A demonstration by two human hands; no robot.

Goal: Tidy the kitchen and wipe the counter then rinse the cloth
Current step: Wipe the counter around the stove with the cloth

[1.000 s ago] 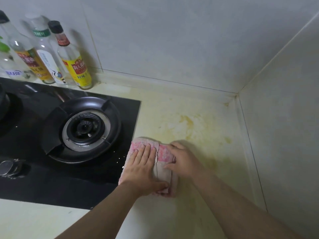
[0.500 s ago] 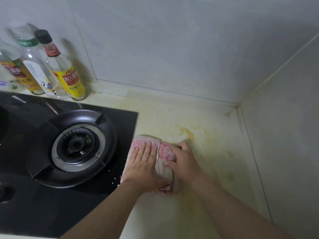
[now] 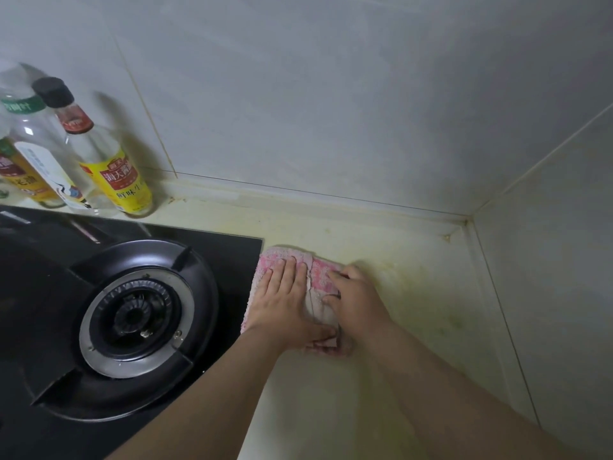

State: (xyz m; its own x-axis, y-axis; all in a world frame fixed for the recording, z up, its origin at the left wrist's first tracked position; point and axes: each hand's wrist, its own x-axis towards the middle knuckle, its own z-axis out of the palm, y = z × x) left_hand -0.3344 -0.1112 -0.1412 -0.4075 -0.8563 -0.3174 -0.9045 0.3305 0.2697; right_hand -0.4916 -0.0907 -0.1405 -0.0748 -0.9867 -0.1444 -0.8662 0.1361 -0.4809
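Both hands have pushed the cloth (image 3: 319,277) back along the counter (image 3: 331,410), and its far edge now reaches the hob's (image 3: 229,250) rear right corner. The left hand (image 3: 285,303) presses flat with straight fingers. The right hand (image 3: 356,302) curls over the cloth's right edge. Drifting left, the cloth could ride onto the hob and drag grease there.

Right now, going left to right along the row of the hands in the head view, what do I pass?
Gas burner → left hand → right hand → stained counter → side wall. The pink cloth lies under both hands, so it has no place of its own.
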